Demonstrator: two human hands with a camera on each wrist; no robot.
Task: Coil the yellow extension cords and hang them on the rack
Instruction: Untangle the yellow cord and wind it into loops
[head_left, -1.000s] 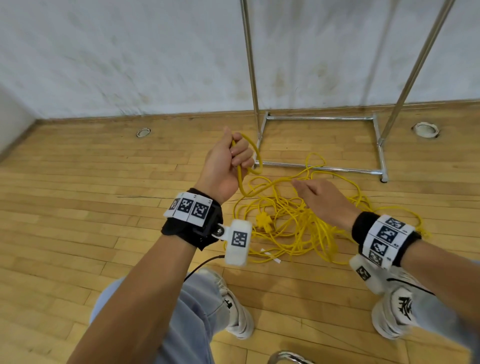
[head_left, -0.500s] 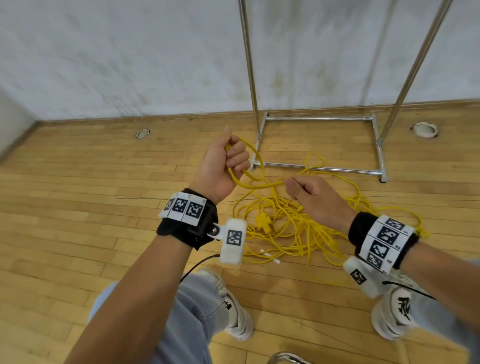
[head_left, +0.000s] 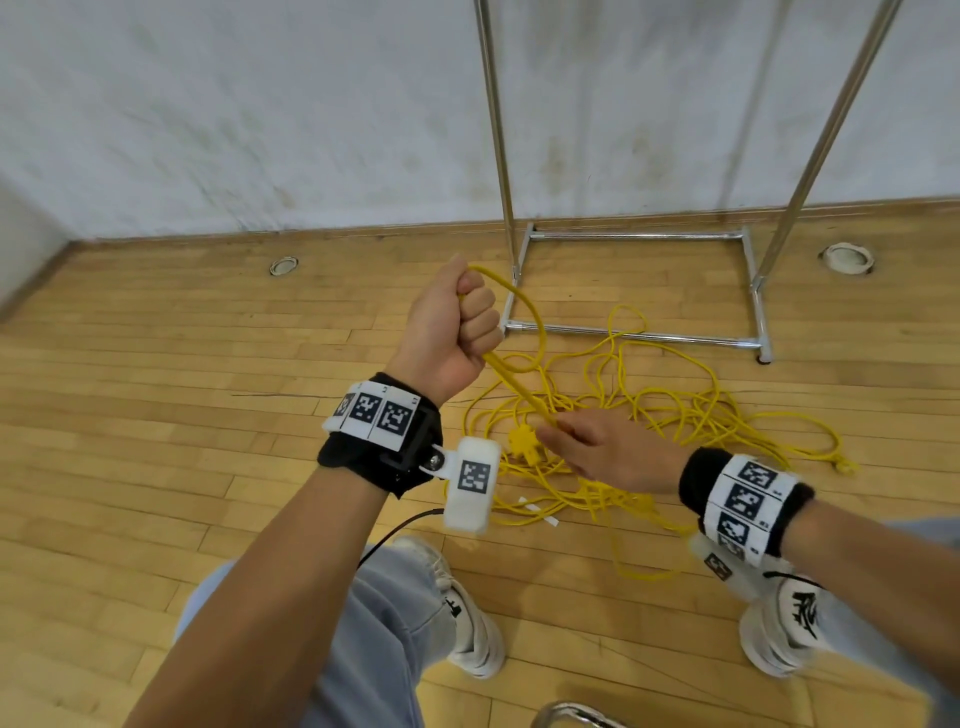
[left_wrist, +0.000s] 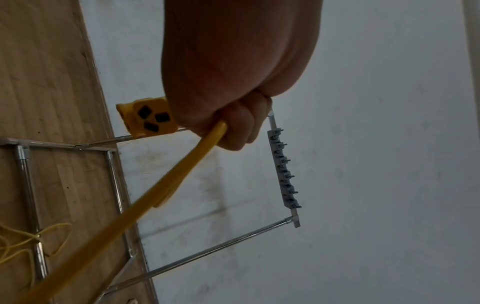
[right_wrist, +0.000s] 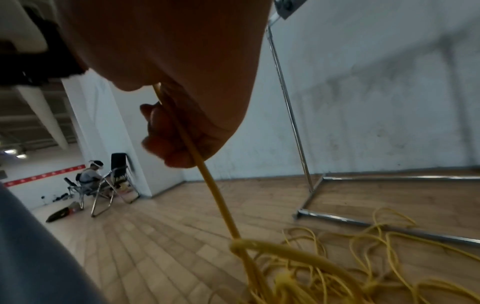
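Note:
A yellow extension cord (head_left: 675, 415) lies in a loose tangle on the wooden floor in front of the metal rack (head_left: 634, 338). My left hand (head_left: 467, 322) is a raised fist that grips the cord with one small loop (head_left: 535, 322) hanging from it. In the left wrist view the cord's yellow socket end (left_wrist: 148, 118) sticks out behind the left hand (left_wrist: 233, 127). My right hand (head_left: 571, 439) is lower and holds the taut cord below the loop. The right wrist view shows my right hand's fingers (right_wrist: 171, 139) curled round the cord (right_wrist: 215, 195).
The rack's hook bar (left_wrist: 284, 170) is up near the white wall. Two round floor fittings (head_left: 283, 266) (head_left: 845, 258) sit by the skirting. My shoes (head_left: 467, 623) (head_left: 779, 623) stand near the pile. A person sits by folding chairs (right_wrist: 103, 185) far left.
My left hand has closed into a tight fist round the loop. My right hand, which had come up to it with the cord, has moved back down along the cord.

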